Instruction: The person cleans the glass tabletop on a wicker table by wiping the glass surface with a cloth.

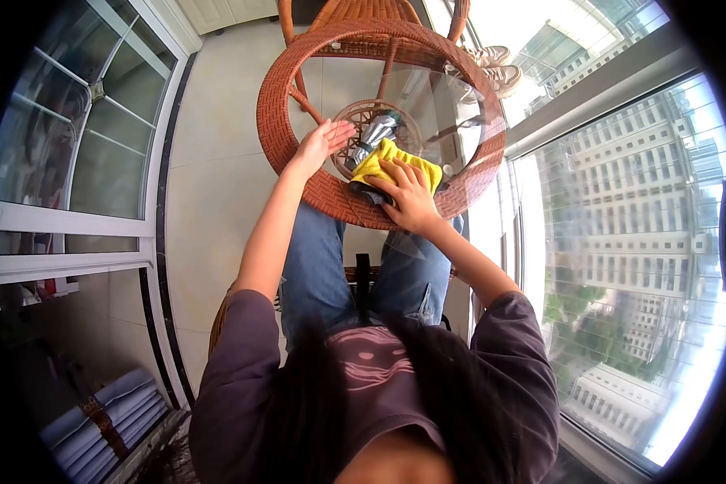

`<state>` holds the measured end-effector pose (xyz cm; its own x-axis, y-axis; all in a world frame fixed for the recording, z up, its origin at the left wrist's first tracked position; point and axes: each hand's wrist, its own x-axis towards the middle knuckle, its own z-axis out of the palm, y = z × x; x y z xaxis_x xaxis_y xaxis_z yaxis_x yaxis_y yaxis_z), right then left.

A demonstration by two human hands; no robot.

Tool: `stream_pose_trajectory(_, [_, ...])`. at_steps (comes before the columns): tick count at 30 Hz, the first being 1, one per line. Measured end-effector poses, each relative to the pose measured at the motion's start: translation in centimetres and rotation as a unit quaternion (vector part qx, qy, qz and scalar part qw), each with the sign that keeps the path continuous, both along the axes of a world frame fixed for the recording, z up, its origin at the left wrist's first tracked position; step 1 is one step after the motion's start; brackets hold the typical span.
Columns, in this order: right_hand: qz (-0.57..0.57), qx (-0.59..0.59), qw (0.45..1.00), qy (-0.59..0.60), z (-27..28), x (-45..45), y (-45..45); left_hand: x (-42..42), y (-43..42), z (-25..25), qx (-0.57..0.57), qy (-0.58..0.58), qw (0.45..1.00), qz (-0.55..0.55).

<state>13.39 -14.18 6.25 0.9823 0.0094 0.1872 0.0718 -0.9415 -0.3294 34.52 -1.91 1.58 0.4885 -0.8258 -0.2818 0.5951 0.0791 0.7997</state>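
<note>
Glazed door: A white-framed glazed door [121,121] stood along the far left, its panes divided by pale bars.
Folded stack: Below it, a pile of folded blue fabric [137,419] sat in the lower left corner, crossed by a dark brown band.
Floor: Pale tile floor [218,105] ran between the door and the seating.
Left hand: The person's left hand [324,143] was held open at the left side of the table, fingers extended toward the right, with nothing in its hold; whether it touched the surface could not be told.
Chair: A reddish-brown wicker chair [363,10] faced the person from the table's far side.
Table: The round glass-topped table [276,121], rimmed in woven wicker, stood before the person's knees.
Silver object: A shiny silver object [373,135] slanted from near left to far right, just beyond the cloth; whether it lay on or under the glass was unclear.
Yellow cloth: The bunched yellow cloth [377,163] lay on the table's near side, its long axis running roughly left to right, one peak pointing away from the person.
Right hand: The right hand [410,194] pressed flat on the cloth, fingers spread and pointing away and leftward.
Shoes: Pale shoes [502,77] sat by the window, past the rim.
Window: Tall buildings rose beyond the window [621,202] at far right.
</note>
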Motion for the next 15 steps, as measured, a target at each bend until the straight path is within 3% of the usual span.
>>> stream_pose_trajectory(2, [0.010, -0.004, 0.999, -0.040, -0.6, 2.7, 1.0, 0.0, 0.0, -0.2, 0.027, -0.046, 0.999, -0.001])
stream_pose_trajectory(6, [-0.019, -0.001, 0.998, -0.065, -0.2, 4.1, 2.0, -0.1, -0.2, -0.3, -0.004, -0.009, 1.000, 0.016])
stream_pose_trajectory(8, [0.127, 0.028, 0.991, -0.020, 0.9, 1.7, 1.5, -0.1, 0.0, 0.1, 0.013, -0.043, 0.999, 0.014])
stream_pose_trajectory(10, [0.176, 0.039, 0.983, 0.025, 0.5, 0.0, 0.8, -0.6, 0.1, 0.8, 0.031, -0.060, 0.998, 0.018])
stream_pose_trajectory(15, [0.114, 0.028, 0.993, -0.011, 0.2, 2.0, 0.9, -0.2, 0.2, 0.4, 0.023, -0.058, 0.998, 0.003])
